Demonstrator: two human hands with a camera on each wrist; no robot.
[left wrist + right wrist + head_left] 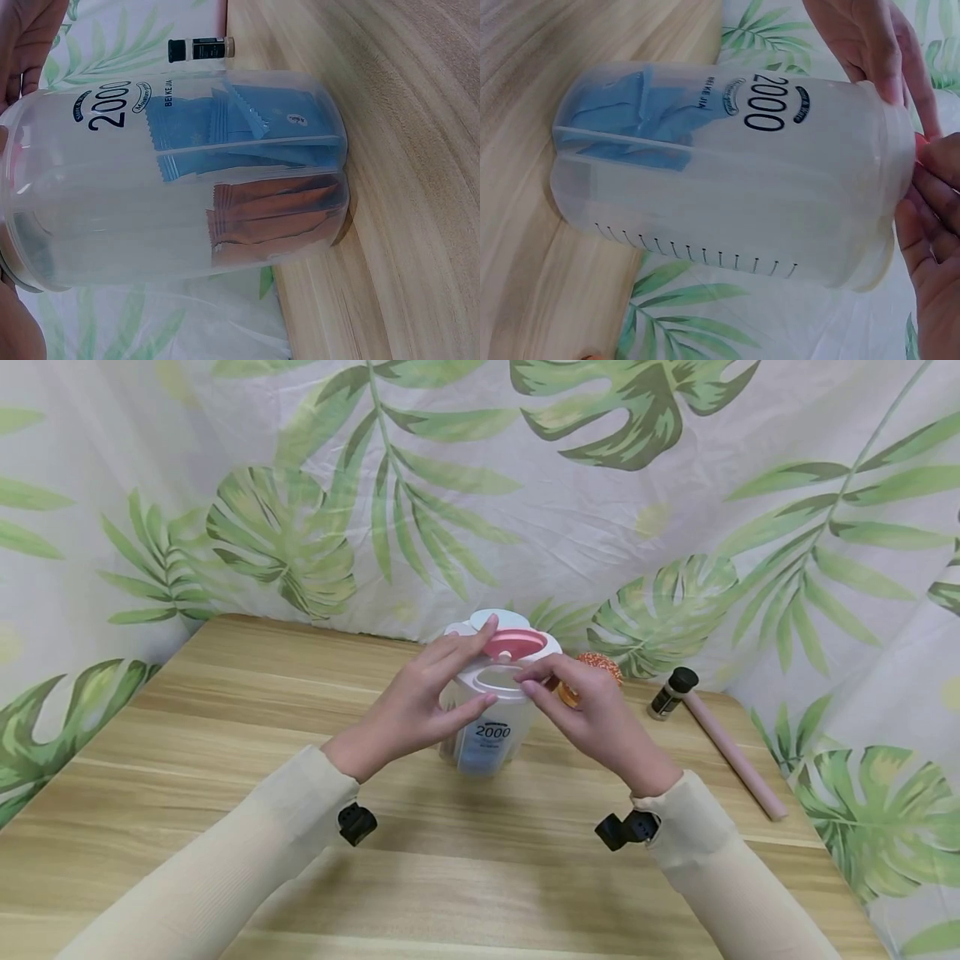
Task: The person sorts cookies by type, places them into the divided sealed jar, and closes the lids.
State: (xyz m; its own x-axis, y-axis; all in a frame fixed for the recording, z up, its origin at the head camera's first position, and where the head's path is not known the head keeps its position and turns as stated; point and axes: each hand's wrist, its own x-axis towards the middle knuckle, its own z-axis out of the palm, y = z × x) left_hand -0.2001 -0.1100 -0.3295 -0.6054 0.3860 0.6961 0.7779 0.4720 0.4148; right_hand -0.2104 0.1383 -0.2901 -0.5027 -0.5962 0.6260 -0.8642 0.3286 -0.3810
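A clear plastic storage canister [480,747] marked 2000 stands upright on the table. Its white divided lid [462,678] has a pink flap [517,645] and a pale blue one [498,618]. Inside, blue sachets [247,127] and brown sachets [274,217] lie low in separate compartments. My left hand [416,697] rests at the lid's left side, fingers extended over the top and thumb along the front rim. With curled fingers, my right hand [596,710] pinches at the lid's edge by the oval front opening [498,677]. Its fingers partly hide that edge.
Behind my right hand stands an orange container [600,668] with a speckled top. Farther right are a small black-capped bottle [667,700] and a long pink rod [735,756] near the table's right edge. A leaf-patterned cloth [420,468] hangs behind the wooden table [300,693].
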